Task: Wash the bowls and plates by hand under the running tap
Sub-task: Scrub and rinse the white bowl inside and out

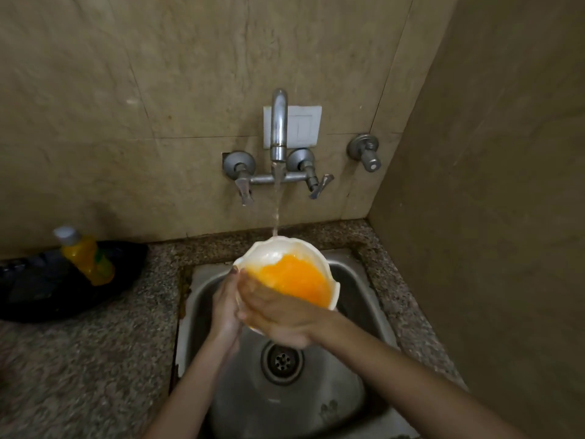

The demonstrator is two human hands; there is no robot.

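curling round the left side of the bowl [286,267], the left hand's fingers [233,274] clamp its wall, one tip up at the rim. the right hand's fingers [250,285] lie close together across the near rim; whether the thumb hooks underneath i cannot tell. behind them the left hand [226,307] and right hand [280,316] meet at the bowl's near-left edge. the bowl is held in the air over the back half of the sink [359,299], tilted toward the viewer. its white scalloped rim shows, and the inside is coated orange. the water stream [276,210] from the tap [279,128] lands on its far rim. it looks stiff and light, probably plastic or melamine. wet and greasy, it will likely be slippery, so a hold on the rim, thumb inside and fingers outside, seems safest. on the countertop [79,359], toward its back left corner, a yellow bottle [87,256] leans in a black pan [31,293]. its label is too blurred to read, and no other writing shows.
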